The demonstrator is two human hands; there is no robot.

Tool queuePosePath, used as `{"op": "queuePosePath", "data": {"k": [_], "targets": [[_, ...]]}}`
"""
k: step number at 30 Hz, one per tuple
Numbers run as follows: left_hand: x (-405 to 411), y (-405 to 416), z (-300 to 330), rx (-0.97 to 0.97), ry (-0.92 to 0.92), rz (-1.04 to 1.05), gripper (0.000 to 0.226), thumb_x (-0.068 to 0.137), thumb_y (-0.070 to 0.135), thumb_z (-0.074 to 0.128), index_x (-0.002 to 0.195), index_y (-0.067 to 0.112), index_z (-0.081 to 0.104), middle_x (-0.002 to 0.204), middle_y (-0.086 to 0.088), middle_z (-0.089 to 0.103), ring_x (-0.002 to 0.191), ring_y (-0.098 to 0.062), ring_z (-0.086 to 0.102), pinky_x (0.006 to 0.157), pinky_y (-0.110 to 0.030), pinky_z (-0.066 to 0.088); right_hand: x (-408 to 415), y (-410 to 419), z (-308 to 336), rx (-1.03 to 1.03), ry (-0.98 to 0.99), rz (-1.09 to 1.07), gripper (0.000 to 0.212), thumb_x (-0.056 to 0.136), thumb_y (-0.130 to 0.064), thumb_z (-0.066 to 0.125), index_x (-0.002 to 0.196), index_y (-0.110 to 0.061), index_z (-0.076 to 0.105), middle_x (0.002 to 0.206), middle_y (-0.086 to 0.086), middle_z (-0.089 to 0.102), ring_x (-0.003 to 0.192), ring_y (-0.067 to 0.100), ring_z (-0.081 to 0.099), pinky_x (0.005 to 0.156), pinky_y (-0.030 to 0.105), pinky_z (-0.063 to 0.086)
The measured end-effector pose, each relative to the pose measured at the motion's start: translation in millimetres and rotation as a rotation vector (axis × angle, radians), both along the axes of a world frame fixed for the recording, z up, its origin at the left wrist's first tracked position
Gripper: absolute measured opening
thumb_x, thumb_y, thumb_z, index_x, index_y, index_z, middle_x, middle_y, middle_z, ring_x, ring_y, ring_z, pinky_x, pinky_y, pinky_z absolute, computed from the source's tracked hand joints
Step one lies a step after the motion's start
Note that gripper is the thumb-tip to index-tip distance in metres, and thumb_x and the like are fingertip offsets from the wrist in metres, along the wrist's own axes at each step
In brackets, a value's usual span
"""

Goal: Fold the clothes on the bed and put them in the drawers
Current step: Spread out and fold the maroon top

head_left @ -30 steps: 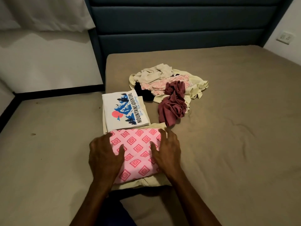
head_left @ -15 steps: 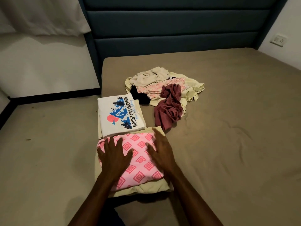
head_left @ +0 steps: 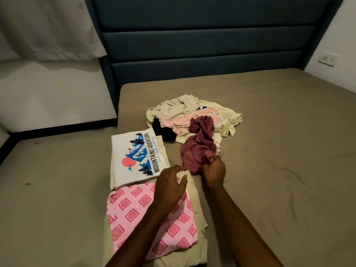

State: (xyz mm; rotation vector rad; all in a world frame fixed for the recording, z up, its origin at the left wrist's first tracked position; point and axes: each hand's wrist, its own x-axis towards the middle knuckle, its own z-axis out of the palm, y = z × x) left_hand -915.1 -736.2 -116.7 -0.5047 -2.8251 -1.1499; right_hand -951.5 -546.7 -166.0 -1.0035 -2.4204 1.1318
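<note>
A maroon garment lies crumpled on the bed, and my right hand grips its near end. My left hand hovers with loosely curled fingers over the far right corner of a folded pink diamond-patterned garment, which lies on a folded cream piece. Just beyond sits a folded white T-shirt printed "Mountains Adventure". Further back is a pile of unfolded clothes in cream, pink and black.
The tan bed stretches bare to the right. A dark blue padded headboard stands behind it. The floor lies to the left, a wall socket at the upper right. No drawers are in view.
Both hands have lifted off the pink folded garment and moved forward. My right hand has taken hold of the maroon garment's near end.
</note>
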Motion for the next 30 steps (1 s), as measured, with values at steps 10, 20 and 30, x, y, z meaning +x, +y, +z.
{"op": "queuePosePath", "data": {"k": [10,20,30], "targets": [[27.8,129.9,-16.0,-0.042,-0.371,-0.113,0.109,0.075,0.053,0.082,0.159,0.016,0.023,0.154,-0.016,0.043,0.139,-0.036,0.045,0.113,-0.046,0.041,188.7,50.1,-35.2,-0.431,0.333,-0.168,0.049,0.079,0.006,0.066,0.114,-0.026,0.055,0.102,0.005,0.074,0.091,0.026,0.074,0.073,0.046,0.063],[118.9,179.0,-45.9,0.315,-0.771,-0.102,0.053,0.068,0.018,0.069,0.120,0.023,0.059,0.107,-0.007,0.072,0.090,-0.034,0.072,0.081,-0.051,0.062,305.6,97.0,-3.3,-0.965,0.587,-0.501,0.032,0.061,0.018,0.039,0.069,-0.004,0.061,0.056,-0.002,0.067,0.063,0.027,0.063,0.049,0.020,0.053],[206.0,109.2,-73.0,0.644,-0.984,-0.098,0.080,0.069,-0.006,0.088,0.134,0.020,0.050,0.114,-0.015,0.073,0.096,-0.031,0.075,0.078,-0.042,0.063,371.4,101.6,3.4,-1.064,0.545,-0.470,0.020,0.086,-0.001,0.061,0.073,-0.014,0.066,0.074,0.002,0.074,0.073,0.025,0.069,0.068,0.034,0.054]]}}
